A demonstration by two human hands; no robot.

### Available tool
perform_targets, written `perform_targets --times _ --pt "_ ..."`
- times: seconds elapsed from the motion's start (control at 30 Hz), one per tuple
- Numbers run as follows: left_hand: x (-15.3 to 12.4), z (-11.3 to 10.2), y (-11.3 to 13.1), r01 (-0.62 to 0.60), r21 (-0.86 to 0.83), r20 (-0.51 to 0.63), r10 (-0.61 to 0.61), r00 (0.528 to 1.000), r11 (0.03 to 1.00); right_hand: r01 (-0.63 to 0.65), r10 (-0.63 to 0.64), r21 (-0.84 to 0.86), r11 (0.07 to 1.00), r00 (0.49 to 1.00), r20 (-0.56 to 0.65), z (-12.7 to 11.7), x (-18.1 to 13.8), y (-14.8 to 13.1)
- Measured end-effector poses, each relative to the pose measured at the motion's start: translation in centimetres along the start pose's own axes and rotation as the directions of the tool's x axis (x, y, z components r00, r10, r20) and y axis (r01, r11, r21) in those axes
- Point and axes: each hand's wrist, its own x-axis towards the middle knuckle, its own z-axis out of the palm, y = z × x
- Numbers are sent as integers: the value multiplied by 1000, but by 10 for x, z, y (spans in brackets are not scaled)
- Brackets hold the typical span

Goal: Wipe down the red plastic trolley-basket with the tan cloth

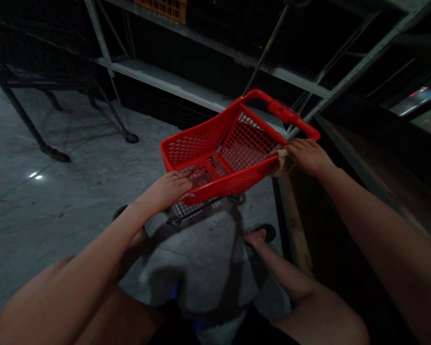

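Head view: arms outstretched, left hand clasps red cart, right hand pinches cloth against it.

Nothing readable in this one tbh. No lettering, brand or number can be made out on the red cart, handle included, and the bright patch at right is too blurry.

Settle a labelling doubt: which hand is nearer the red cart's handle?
Right. The right hand, with a cloth, is at the cart rim, close to one handle end; the left hand is at the rim's opposite end.
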Motion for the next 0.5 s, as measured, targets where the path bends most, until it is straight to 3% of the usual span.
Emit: perform_targets --times 0.1,0.2,0.33,0.5 --pt "10 5 -10 -19 -6 5 19 1000 1000 6 -5 -45 999 1000 11 -4 -4 -6" --pt "17 7 -13 -31 -38 -11 31 999 999 104 -102 -35 994 994 38 -11 2 -42" --pt "23 7 -6 -50 -11 11 50 999 999 232 -238 73 970 967 93 -23 21 -119" --pt "25 14 5 -62 32 -7 62 998 998 232 -240 218 948 971 8 -42 37 -222"
